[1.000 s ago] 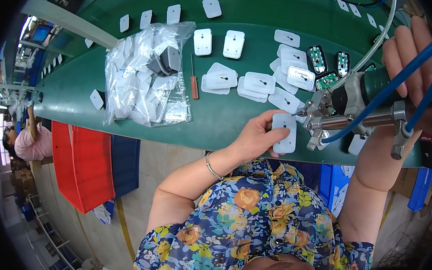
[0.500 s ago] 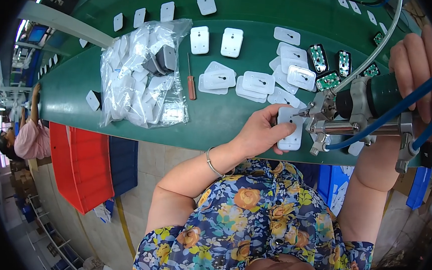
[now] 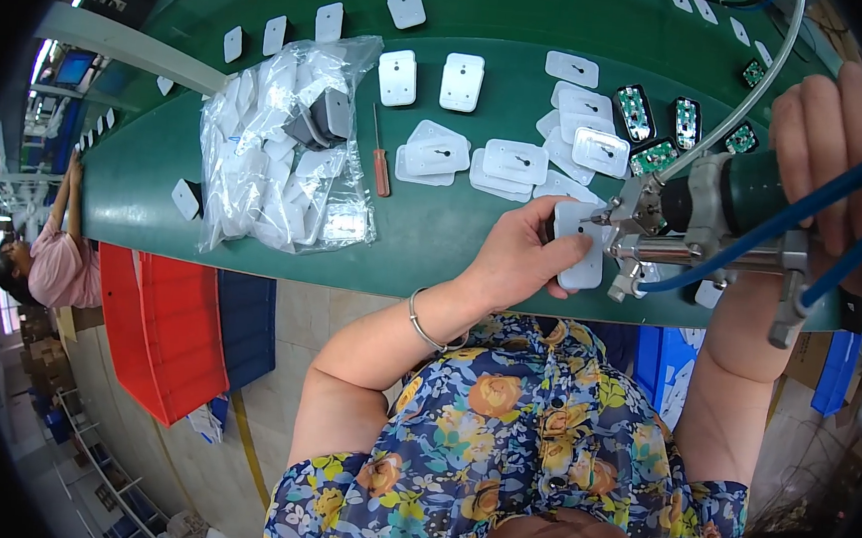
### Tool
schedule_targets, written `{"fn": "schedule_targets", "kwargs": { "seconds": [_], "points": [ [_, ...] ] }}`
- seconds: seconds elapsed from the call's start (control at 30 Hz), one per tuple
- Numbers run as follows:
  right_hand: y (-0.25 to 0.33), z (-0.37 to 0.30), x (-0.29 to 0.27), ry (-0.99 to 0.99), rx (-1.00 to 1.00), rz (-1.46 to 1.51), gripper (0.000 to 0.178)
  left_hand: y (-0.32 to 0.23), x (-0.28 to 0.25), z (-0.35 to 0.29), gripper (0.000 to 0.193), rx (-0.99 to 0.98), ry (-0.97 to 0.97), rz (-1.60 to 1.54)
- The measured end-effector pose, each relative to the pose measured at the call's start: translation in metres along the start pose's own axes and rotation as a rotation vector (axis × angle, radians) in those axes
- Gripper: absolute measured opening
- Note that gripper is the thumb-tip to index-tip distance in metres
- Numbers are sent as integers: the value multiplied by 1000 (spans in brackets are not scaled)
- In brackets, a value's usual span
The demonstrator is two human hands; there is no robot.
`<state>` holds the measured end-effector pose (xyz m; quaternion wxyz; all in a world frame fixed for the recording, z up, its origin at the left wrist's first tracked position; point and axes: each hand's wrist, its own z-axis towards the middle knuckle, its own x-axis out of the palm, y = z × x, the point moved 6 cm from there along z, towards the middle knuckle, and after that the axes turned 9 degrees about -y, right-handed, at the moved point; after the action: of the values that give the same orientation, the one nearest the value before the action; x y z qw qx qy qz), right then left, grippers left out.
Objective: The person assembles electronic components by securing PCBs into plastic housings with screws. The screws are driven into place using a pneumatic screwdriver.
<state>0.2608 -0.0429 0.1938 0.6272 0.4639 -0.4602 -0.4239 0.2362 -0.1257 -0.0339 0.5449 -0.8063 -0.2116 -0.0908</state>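
Observation:
My left hand [image 3: 517, 255] grips a small white plastic case [image 3: 579, 261] near the table's front edge, its thumb pressed on the case's face. The tip of a pneumatic screwdriver [image 3: 746, 194] meets the upper part of the case; whether the bit sits in a hole is too small to tell. My right hand [image 3: 827, 147] is wrapped over the dark green body of that screwdriver, which carries metal fittings and blue air hoses [image 3: 824, 195]. Stacked white cover plates [image 3: 515, 161] and green circuit boards in black shells [image 3: 634, 114] lie beyond both hands.
A clear bag of white cases [image 3: 284, 149] stands left on the green table [image 3: 418, 243], beside an orange-handled screwdriver [image 3: 380, 166]. Two more white cases [image 3: 461, 82] lie behind. Red bins [image 3: 162, 330] are below the left edge. A co-worker [image 3: 62, 263] is at far left.
The screwdriver's head has shifted slightly left and nearer the case. My left hand and the case have moved a little away from the table's front edge.

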Motion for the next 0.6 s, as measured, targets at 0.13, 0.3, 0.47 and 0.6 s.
{"fn": "schedule_targets", "kwargs": {
  "seconds": [0.13, 0.3, 0.47, 0.6],
  "points": [
    [-13, 81, 66, 8, -10, 7, 17, 4, -12, 1, 35, 15, -13, 43],
    [15, -94, -50, -298, -579, 64, 16, 6, -18, -3, 35, 60, -13, 172],
    [11, -116, -51, -294, -586, 94, 14, 16, -28, -7, 34, 86, -97, 76],
    [10, -114, -46, -301, -585, 109, 13, 21, -24, -5, 33, 48, -36, 13]
  ]
}}
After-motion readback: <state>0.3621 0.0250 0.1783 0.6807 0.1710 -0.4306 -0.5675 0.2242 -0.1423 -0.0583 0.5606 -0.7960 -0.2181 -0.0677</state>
